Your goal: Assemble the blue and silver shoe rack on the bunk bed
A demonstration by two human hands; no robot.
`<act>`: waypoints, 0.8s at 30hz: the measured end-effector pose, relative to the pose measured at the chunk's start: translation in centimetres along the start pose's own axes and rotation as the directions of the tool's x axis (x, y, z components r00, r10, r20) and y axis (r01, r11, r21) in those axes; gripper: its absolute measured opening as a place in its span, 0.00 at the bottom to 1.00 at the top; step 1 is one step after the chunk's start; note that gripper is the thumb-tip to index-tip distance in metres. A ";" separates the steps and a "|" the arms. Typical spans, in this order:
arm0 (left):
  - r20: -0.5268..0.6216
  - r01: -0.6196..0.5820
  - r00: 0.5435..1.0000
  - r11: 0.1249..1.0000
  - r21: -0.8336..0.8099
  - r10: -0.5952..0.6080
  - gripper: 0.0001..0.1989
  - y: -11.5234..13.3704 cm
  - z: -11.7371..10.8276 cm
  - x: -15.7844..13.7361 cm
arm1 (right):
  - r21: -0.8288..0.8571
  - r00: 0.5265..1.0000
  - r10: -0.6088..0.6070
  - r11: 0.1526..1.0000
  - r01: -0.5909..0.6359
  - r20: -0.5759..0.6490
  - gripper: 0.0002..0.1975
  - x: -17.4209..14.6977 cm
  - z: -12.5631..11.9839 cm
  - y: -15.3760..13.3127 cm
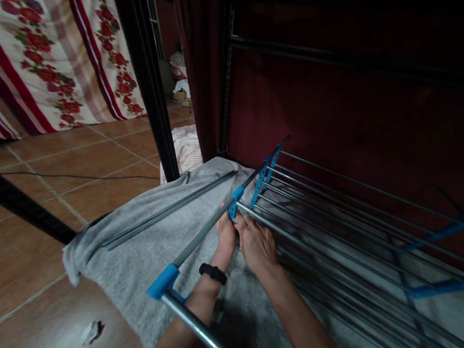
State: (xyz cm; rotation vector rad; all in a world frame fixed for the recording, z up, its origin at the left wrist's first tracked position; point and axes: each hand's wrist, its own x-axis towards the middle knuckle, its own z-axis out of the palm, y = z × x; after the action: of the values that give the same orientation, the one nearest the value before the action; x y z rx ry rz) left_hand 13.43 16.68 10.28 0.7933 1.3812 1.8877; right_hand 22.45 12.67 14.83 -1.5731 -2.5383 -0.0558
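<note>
A metal drying rack (pixel 326 201) with thin rods and blue plastic joints stretches across the right half of the view. My left hand (pixel 225 232), below a black wristband, is closed around a blue plastic bracket (pixel 232 209) under the rack's grey side tube (pixel 205 229). Close beside it, my right hand (pixel 257 242) has its fingers curled against the lower end of the same bracket; its fingertips are partly hidden. A thicker steel tube (pixel 202 328) runs from the blue corner joint (pixel 163 281) towards the bottom edge, over my left forearm.
Two loose grey rods (pixel 168 210) lie on the grey cloth (pixel 132 292) under the rack. Black metal frame posts (pixel 148 82) stand at the left and back. A crumpled scrap (pixel 92 332) and a dark cable (pixel 81 175) lie on the tiled floor (pixel 21 273). A dark red curtain (pixel 313 110) hangs behind.
</note>
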 end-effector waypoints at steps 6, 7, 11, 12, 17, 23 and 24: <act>0.012 -0.008 1.000 1.000 0.005 0.008 0.12 -0.2 0.0 0.1 | 0.027 0.999 0.025 0.999 -0.025 0.020 0.22 0.1 0.2 0.0; 0.012 -0.010 1.000 1.000 0.005 0.009 0.11 -0.2 0.0 0.1 | 0.032 0.999 0.031 0.999 -0.032 0.025 0.22 0.1 0.2 0.1; 0.008 -0.005 1.000 1.000 0.003 0.005 0.11 -0.4 0.0 0.3 | 0.036 0.999 0.027 0.999 -0.028 0.022 0.21 0.2 0.1 0.1; 0.012 -0.004 1.000 1.000 0.001 0.004 0.12 -0.4 0.0 0.3 | 0.034 0.999 0.025 0.999 -0.026 0.021 0.21 0.2 0.1 0.1; 0.024 0.005 1.000 1.000 -0.023 -0.004 0.12 0.1 0.1 0.0 | 0.038 1.000 0.010 0.999 -0.011 0.016 0.21 0.3 0.2 0.2; 0.050 0.017 0.999 1.000 -0.004 -0.016 0.13 0.5 0.1 -0.1 | 0.057 0.998 0.026 0.998 -0.029 0.048 0.22 0.5 0.3 0.3; 0.049 0.005 0.999 1.000 -0.004 -0.005 0.13 0.5 0.1 -0.1 | 0.060 0.999 0.026 0.998 -0.029 0.045 0.22 0.5 0.3 0.3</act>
State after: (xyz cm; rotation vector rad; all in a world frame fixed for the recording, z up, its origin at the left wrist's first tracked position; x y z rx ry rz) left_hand 13.50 16.51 10.76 0.8279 1.3484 1.8548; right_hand 22.51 13.25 14.59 -1.6037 -2.5254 0.0586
